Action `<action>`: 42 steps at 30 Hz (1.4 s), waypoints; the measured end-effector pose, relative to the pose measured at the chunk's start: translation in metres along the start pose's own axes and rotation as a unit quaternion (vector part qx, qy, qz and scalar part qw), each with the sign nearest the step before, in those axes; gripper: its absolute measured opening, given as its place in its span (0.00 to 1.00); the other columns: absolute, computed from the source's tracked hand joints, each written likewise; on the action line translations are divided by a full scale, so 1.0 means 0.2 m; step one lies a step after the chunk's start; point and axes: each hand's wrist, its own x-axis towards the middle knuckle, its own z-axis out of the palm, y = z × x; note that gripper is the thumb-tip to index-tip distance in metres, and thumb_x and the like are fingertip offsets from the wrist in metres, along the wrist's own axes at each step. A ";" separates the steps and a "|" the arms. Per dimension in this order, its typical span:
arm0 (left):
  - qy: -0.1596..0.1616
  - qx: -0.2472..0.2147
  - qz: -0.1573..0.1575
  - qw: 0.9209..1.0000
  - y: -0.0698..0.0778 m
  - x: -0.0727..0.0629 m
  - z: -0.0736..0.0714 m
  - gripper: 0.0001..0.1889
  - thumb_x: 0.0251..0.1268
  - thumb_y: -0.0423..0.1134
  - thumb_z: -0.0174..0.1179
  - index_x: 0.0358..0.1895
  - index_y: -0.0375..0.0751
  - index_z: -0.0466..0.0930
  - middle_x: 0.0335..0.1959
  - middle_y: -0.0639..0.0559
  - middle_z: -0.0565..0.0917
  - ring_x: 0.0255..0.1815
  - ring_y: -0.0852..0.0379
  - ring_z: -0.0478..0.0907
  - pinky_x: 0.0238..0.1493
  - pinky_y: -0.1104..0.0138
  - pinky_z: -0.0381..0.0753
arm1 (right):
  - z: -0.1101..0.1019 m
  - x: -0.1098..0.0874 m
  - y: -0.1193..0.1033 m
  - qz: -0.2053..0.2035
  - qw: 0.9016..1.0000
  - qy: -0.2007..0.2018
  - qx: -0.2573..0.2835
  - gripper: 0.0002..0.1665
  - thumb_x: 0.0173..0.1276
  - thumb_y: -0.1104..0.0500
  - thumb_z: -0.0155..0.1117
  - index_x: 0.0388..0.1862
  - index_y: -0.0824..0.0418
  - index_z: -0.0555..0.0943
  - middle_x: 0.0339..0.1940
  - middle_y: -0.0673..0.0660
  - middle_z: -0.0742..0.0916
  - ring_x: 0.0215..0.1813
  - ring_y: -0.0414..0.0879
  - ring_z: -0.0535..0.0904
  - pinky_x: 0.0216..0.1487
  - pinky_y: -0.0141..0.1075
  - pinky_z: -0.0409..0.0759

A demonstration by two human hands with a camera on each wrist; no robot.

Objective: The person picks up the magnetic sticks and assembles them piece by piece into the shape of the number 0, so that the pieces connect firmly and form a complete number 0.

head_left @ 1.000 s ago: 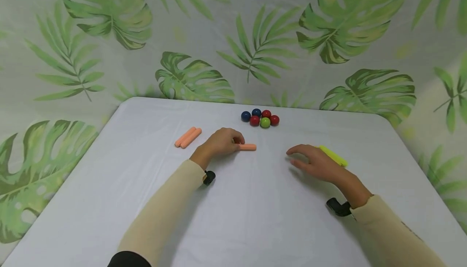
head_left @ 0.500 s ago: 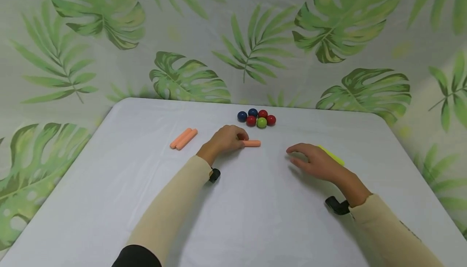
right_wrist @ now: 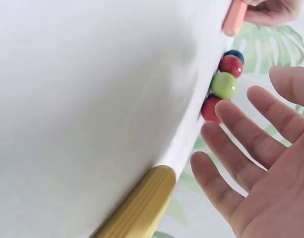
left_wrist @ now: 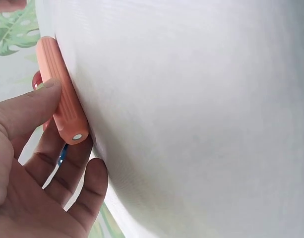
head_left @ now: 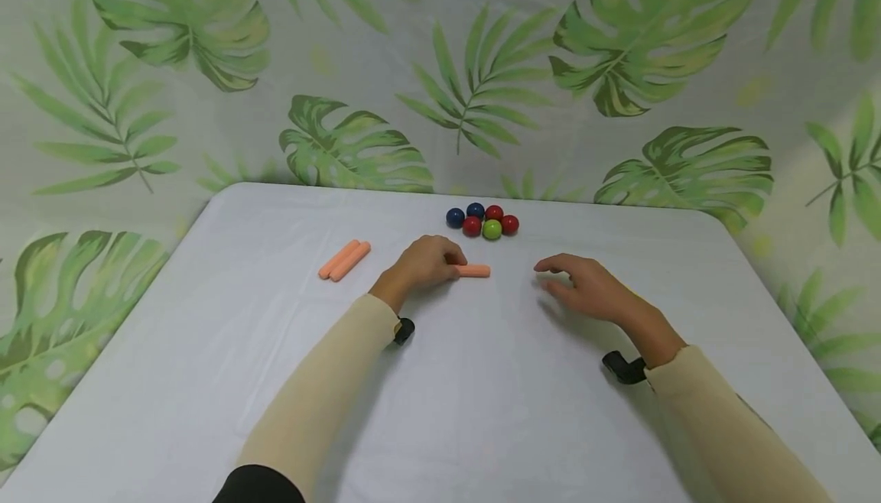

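Observation:
My left hand [head_left: 423, 264] pinches one end of a ridged orange magnetic rod [head_left: 475, 270] on the white table. In the left wrist view the thumb presses along the rod's side, and a shiny metal disc shows in its near end. Across from the rod's free tip, my right hand [head_left: 588, 289] hovers with fingers spread and holds nothing. A yellow rod [right_wrist: 142, 203] lies beside the right hand in the right wrist view; that hand hides nearly all of it in the head view.
Two more orange rods [head_left: 351, 261] lie side by side to the left. Near the back edge sits a cluster of glossy balls: two blue [head_left: 455, 218], three red [head_left: 510, 224] and a green one [head_left: 492, 229]. A leaf-patterned cloth [head_left: 385, 159] hangs behind the table [head_left: 440, 411].
The left hand has moved slightly right and away with the orange rod, then stayed still. My right hand has shifted a little left and forward, covering the yellow rod in the head view.

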 end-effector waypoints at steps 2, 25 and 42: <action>0.003 0.001 -0.003 1.000 0.00 0.00 0.00 0.11 0.68 0.41 0.63 0.51 0.48 0.86 0.51 0.53 0.86 0.54 0.53 0.76 0.62 0.58 0.75 | -0.01 0.04 0.00 0.009 1.000 -0.004 0.009 0.19 0.74 0.61 0.57 0.61 0.65 0.78 0.60 0.63 0.83 0.62 0.61 0.78 0.62 0.59 0.75; -0.003 -0.040 -0.027 0.999 -0.01 0.01 -0.02 0.11 0.66 0.42 0.65 0.49 0.49 0.87 0.48 0.54 0.86 0.52 0.54 0.75 0.59 0.60 0.76 | 0.07 0.54 0.08 0.123 0.992 0.023 -0.014 0.32 0.72 0.61 0.51 0.75 0.56 0.65 0.72 0.67 0.70 0.59 0.62 0.75 0.65 0.57 0.73; -0.005 -0.040 -0.021 0.999 -0.02 0.01 -0.01 0.10 0.65 0.38 0.65 0.48 0.48 0.87 0.45 0.52 0.86 0.49 0.54 0.76 0.59 0.60 0.76 | 0.07 0.57 0.10 0.199 0.976 0.053 0.063 0.27 0.74 0.51 0.58 0.67 0.61 0.70 0.64 0.68 0.79 0.65 0.62 0.73 0.65 0.54 0.74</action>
